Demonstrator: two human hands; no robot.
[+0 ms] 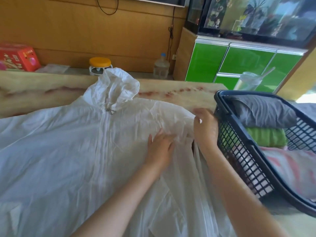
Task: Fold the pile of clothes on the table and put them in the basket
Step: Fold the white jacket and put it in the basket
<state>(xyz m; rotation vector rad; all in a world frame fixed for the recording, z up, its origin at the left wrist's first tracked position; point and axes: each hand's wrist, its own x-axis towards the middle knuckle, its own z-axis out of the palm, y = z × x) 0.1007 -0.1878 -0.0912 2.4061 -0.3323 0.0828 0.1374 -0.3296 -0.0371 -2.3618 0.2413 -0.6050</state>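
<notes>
Jacket (68, 142), white, thin, crinkled, hooded, zipped, spread front-up across marbled table (179, 98). Left hand (160, 149) flat on chest panel, fingers straight. Right hand (205, 127) at shoulder edge, fingers curled, grip on fabric not discernible. Black lattice basket (239, 151) just beside, right, holding folded clothes (263, 113), grey over green; bare tabletop beyond hood.

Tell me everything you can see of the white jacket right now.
The white jacket lies spread front-up on the table, thin, crinkled and slightly sheer, zipper closed, hood pointing to the far edge. The left hand presses flat right of the zipper; the right hand grips the shoulder edge beside the basket.
</notes>
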